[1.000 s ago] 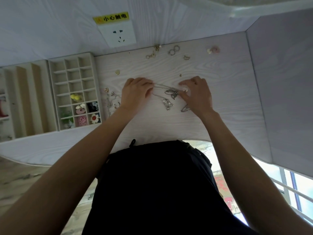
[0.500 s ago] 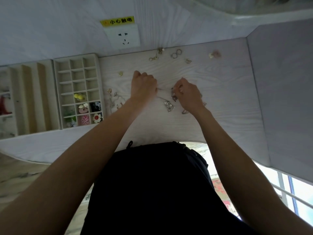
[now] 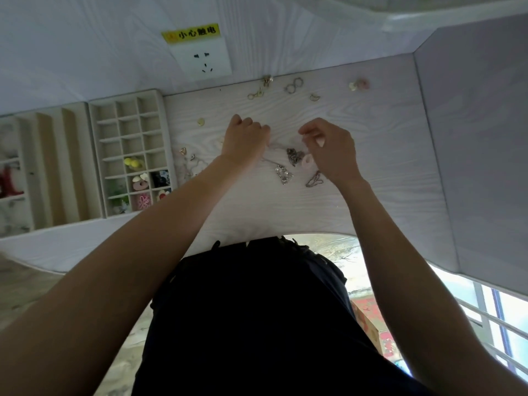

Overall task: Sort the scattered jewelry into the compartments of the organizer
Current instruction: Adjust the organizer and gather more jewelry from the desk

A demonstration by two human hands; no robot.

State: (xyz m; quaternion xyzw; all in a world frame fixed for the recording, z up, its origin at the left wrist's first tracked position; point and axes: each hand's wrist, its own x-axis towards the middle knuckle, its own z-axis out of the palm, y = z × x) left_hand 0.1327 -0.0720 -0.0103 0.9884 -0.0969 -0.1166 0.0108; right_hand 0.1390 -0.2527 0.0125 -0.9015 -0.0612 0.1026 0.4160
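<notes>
Head view, looking down at a pale wood-grain bench (image 3: pixel 371 178). The left hand (image 3: pixel 245 141) is curled into a loose fist, fingers (image 3: pixel 258 128) folded together, knuckles toward the back wall; a thin chain (image 3: pixel 268 160) runs out from under it, but whether the fingers pinch it cannot be told. The right hand (image 3: pixel 334 150) hovers just beside the jewelry, its fingertips (image 3: pixel 307 132) drawn together as in a pinch; what they hold, if anything, is too fine to resolve.

Between the two hands lies a dark metal pendant (image 3: pixel 294 155), touching a pink ring-shaped piece (image 3: pixel 308 161) at the right palm's edge. Nearer the person, a rhinestone heart pendant (image 3: pixel 284 174) lies with its long axis running away from the viewer, its chain leading up-left toward the left hand. A silver chain piece (image 3: pixel 314 180) lies just below the right wrist.

Along the rear edge are scattered gold rings (image 3: pixel 294 85), a gold clasp piece (image 3: pixel 257 94) and a pink-and-cream earring (image 3: pixel 358 85), well apart from both hands. A gold heart charm (image 3: pixel 201 121) lies left of the left hand.

The organizer (image 3: pixel 97 155) stands at the left of the bench; its nearer compartments hold a yellow piece (image 3: pixel 133 162) and flower-shaped items (image 3: pixel 143 201), its farther ones appear bare.
</notes>
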